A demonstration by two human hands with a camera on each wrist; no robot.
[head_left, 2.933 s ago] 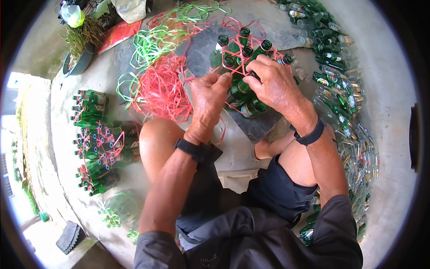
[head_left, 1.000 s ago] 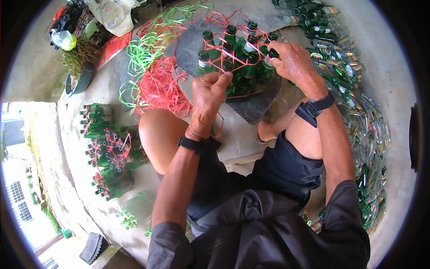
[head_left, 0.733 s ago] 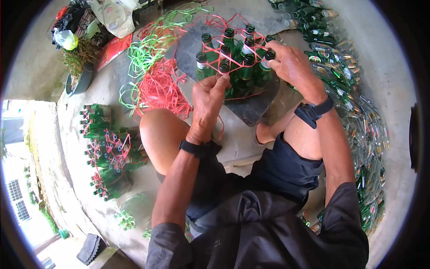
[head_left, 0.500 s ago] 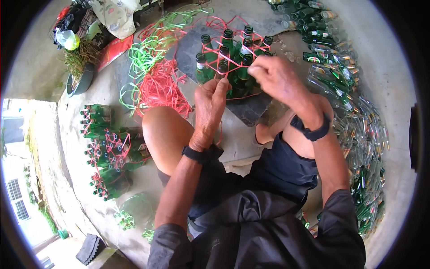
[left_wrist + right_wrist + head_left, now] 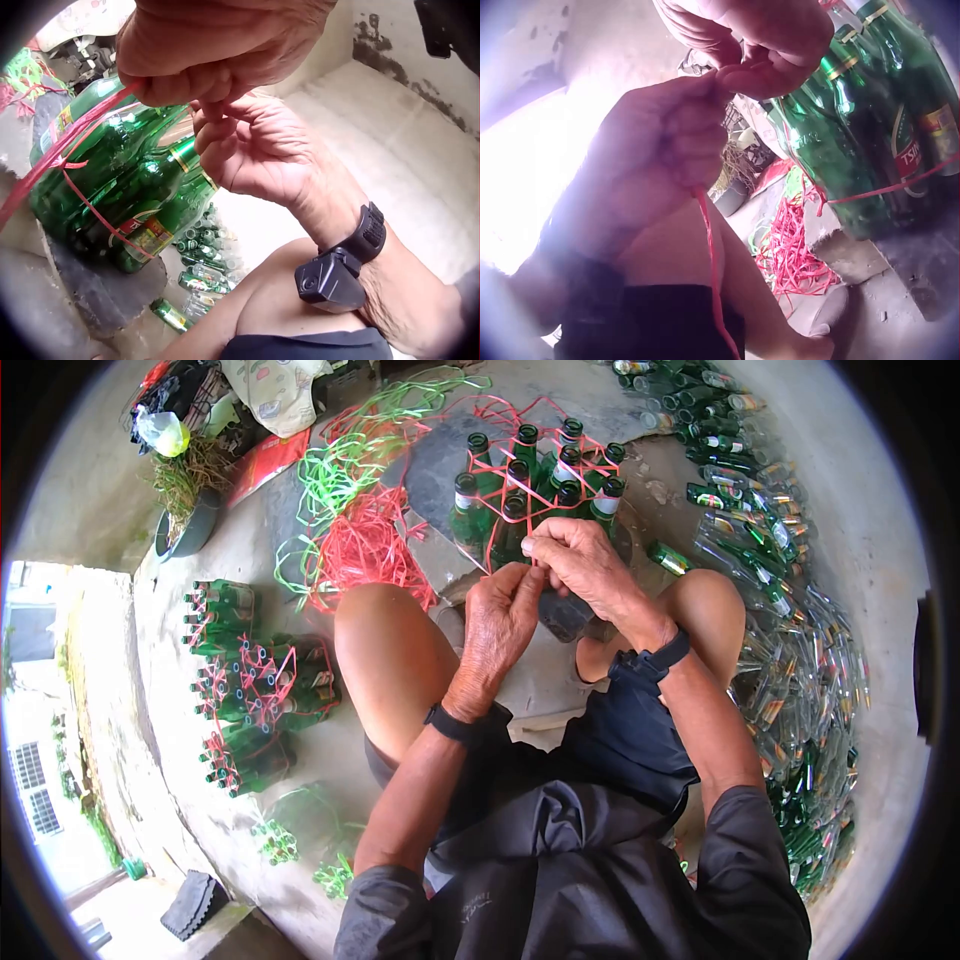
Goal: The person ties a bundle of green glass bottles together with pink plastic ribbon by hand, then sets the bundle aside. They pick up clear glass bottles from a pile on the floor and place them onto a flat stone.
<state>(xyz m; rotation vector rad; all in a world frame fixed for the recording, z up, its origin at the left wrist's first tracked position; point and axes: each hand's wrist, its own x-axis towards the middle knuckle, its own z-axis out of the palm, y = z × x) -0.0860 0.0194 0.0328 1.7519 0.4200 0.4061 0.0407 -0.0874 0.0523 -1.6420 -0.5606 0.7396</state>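
Observation:
Several upright green bottles (image 5: pixel 517 500) stand in a cluster, with pink ribbon (image 5: pixel 545 508) criss-crossed around their necks. A further pink band (image 5: pixel 97 214) circles their bodies in the left wrist view. The left hand (image 5: pixel 503 615), in front of the cluster, pinches pink ribbon between thumb and curled fingers; a loose strand (image 5: pixel 712 270) hangs from it in the right wrist view. Touching it at the fingertips, the right hand (image 5: pixel 585 565) pinches at the same ribbon, thumb against fingers. The exact spot between the fingertips is partly hidden.
A tangle of pink ribbon (image 5: pixel 370 550) and green ribbon (image 5: pixel 345 465) lies left of the cluster. Tied green bottles (image 5: pixel 250 680) stand farther left. Many loose bottles (image 5: pixel 800 650) line the right side. A plant pot (image 5: pixel 185 535) is at the upper left, and a dark slab (image 5: pixel 565 615) lies beneath the cluster.
The right hand has come from the cluster's right side down and left to meet the left hand. The left hand has moved slightly down and right, away from the bottle necks.

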